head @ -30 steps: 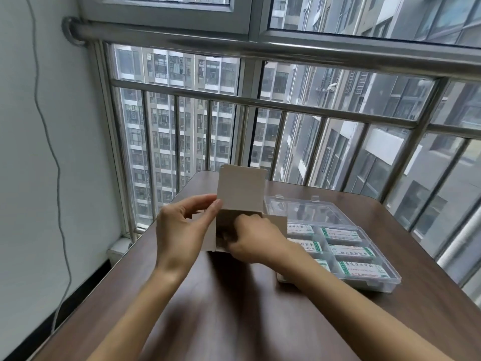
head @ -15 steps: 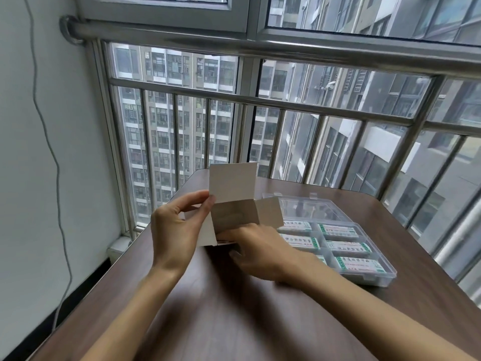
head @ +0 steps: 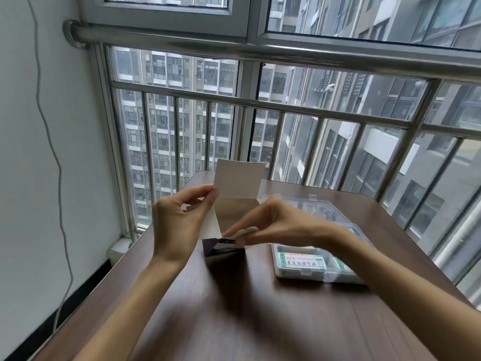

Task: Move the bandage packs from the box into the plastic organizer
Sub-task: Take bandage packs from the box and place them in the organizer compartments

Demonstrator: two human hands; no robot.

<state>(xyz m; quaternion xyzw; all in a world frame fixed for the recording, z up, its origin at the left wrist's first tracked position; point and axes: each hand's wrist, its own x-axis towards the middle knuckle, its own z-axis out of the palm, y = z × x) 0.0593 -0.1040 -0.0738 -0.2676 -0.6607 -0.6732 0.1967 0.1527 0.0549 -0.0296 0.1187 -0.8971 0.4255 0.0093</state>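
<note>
The left hand [head: 179, 225] holds the box [head: 234, 201] off the table [head: 234, 308], thumb and forefinger pinched on its left edge near the raised flap, which stands toward 12 o'clock. The right hand [head: 270, 225] reaches into the box mouth from 3 o'clock, fingertips closed together on something thin and pale, probably a bandage pack [head: 242, 234], though blur and the fingers hide most of it. The box's dark lower face is only partly seen below the fingers. At 4 o'clock from the box, just beside it, lies the organizer [head: 299, 272]; the right forearm crosses it and hides most compartments. One labelled pack [head: 302, 260] shows in its near-left compartment; its print is too small to read. The clear lid [head: 325, 209] lies open toward 1 o'clock, hard to make out.
</note>
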